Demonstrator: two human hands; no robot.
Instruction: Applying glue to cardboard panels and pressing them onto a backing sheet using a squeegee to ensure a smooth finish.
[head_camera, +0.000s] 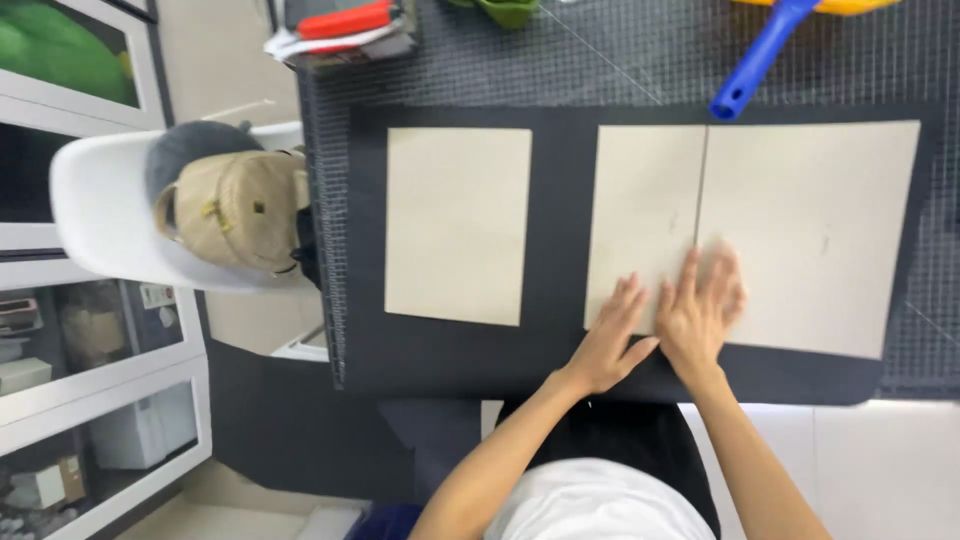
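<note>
Both hands lie flat, fingers spread, gripping nothing: left hand (608, 343) and right hand (700, 308) press the pale beige boards (750, 225), two butted sheets under their fingertips on black cloth (560, 200).

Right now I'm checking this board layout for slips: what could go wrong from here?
Both the left hand and right hand press near the seam between the narrow board and the large board; uneven pressure might shift them apart. The separate board lies unheld on the black sheet and could drift.
</note>
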